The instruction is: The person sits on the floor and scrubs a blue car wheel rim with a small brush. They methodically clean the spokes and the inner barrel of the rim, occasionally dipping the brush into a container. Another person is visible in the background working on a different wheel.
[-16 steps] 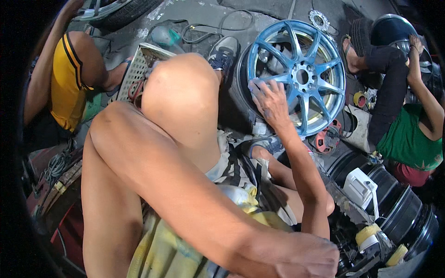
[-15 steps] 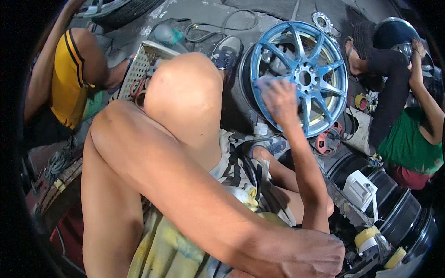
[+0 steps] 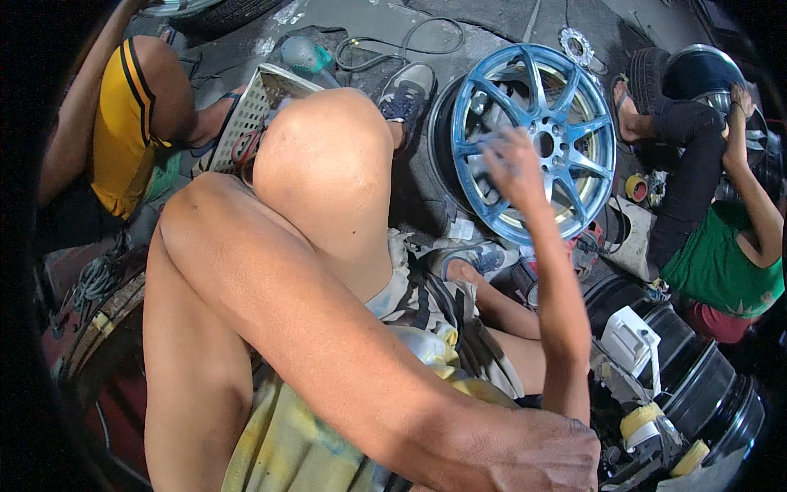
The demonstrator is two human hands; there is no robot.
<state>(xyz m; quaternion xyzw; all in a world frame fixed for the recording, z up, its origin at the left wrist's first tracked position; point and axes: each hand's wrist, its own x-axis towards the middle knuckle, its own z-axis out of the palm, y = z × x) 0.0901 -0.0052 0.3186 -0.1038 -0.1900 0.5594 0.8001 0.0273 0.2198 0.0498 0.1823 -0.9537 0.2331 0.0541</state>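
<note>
My right hand [image 3: 513,168] is at the left spokes of a blue multi-spoke car wheel rim [image 3: 583,157], close to its hub. The hand is blurred, its fingers bent down around something small and bluish-grey that I cannot make out. The rim lies face up, tilted, over a dark tyre or second wheel partly hidden at its left. My bent left arm crosses my lap. At the lower right, by my right elbow, is my left hand [image 3: 545,449], with its fingers out of sight.
A white perforated basket [image 3: 254,115] stands beyond my left knee. Several dark wheel rims [image 3: 693,369] line the lower right, near a white box-shaped device [image 3: 630,339]. A person in yellow shorts [image 3: 123,139] sits left; another in green [image 3: 730,246] handles a dark wheel [image 3: 703,70]. A cable [image 3: 402,57] lies behind.
My right hand has moved slightly right along the rim's spokes, towards the hub. The whole view has shifted a little. My left arm stays across my lap.
</note>
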